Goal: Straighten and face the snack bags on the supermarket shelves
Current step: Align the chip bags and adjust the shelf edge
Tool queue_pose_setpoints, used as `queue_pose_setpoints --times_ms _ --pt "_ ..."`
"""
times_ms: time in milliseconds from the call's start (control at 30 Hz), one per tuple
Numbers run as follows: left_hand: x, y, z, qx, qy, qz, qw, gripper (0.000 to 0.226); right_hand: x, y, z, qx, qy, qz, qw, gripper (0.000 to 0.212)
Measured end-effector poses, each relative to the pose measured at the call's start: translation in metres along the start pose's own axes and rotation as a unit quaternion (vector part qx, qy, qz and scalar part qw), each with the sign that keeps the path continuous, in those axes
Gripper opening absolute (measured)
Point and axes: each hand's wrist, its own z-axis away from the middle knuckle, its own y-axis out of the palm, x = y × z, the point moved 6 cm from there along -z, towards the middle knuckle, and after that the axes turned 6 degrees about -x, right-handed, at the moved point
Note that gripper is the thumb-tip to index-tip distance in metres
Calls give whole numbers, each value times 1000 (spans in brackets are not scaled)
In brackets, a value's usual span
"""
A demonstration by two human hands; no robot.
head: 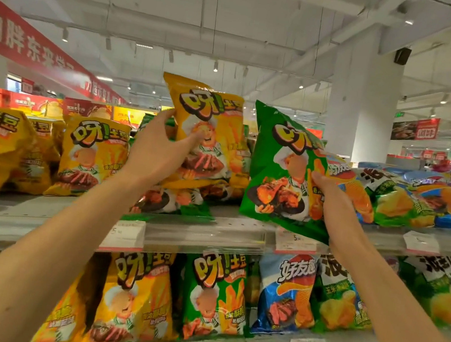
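Supermarket shelving fills my view under a white ceiling with track lights, a red banner (30, 45) running along the upper left and a white pillar (364, 98) behind the aisle. My left hand (159, 150) is raised at the top shelf (208, 230), its fingers and thumb curled round the left edge of a yellow snack bag (210, 126), which I hold upright and lifted above the bags lying beneath it. My right hand (330, 194) grips the right side of a green snack bag (280, 174), thumb on the printed front, the bag tilted slightly with its lower edge just over the shelf lip. Between the two held bags, another green bag (171, 200) lies flat on the shelf with a yellow one on top of it. To the left stand more yellow bags (92, 154), leaning at uneven angles. To the right, blue and green crisp bags (410, 199) lie slumped on their backs. White price tags (124, 234) are clipped along the shelf edge. On the shelf below, yellow, green and blue bags (216, 291) stand facing outward.
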Motion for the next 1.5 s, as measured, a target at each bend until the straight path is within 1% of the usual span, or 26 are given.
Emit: queue_pose_setpoints --times_ms 100,200,233,367,433,467,567,600,633,733,767,833,967,1000,1100,1167,1267,1367,1433,1500 --pt "15 -37 -4 -19 -10 -6 1000 78 2 20 -3 17 -27 23 999 40" --pt "33 -70 -6 -37 -26 -9 999 77 7 43 -6 23 -69 39 997 12" --pt "39 -80 -7 -39 -29 -6 999 76 9 50 -7 26 -79 47 995 9" --pt "54 -117 -9 -48 -26 -2 998 76 12 75 -9 28 -108 93 989 13" --pt "64 -136 -11 -57 -31 -20 998 77 7 82 -12 24 -113 110 987 19" --pt "70 -144 -12 -61 -35 -31 997 76 5 84 -12 22 -113 115 987 24" --pt "88 -167 -15 -64 -32 -56 996 73 3 89 -9 -2 -128 136 982 59" --pt "96 -172 -15 -60 -33 -63 996 72 3 91 -9 -10 -136 145 980 60" --pt "103 -176 -15 -55 -39 -72 995 73 3 93 -9 -16 -144 153 978 55" --pt "125 -180 -11 -29 -54 -127 990 74 -1 98 -13 -26 -153 174 972 30" --pt "132 -178 -8 -16 -54 -147 988 72 -2 100 -12 -29 -155 183 970 29" --pt "142 -171 -4 1 -50 -184 982 69 -4 102 -10 -33 -172 203 963 39" --pt "142 -157 0 -10 -10 -246 969 65 -8 106 -3 -55 -188 250 948 59" --pt "142 -152 1 -5 -14 -251 968 69 -7 108 0 -53 -191 249 948 66" --pt "148 -137 4 36 -57 -253 965 92 -11 116 10 -30 -172 244 954 101" --pt "150 -134 2 56 -57 -242 967 101 -14 118 11 -18 -168 266 949 111" --pt "153 -142 -3 66 -45 -208 975 103 -14 118 9 -18 -176 286 942 108" --pt "158 -149 -3 74 -32 -195 977 100 -14 120 7 -5 -175 305 936 96" --pt "160 -148 -1 85 -34 -215 972 99 -15 122 8 8 -167 317 933 90" --pt "159 -145 2 78 -31 -265 961 97 -14 125 12 16 -169 329 929 89"
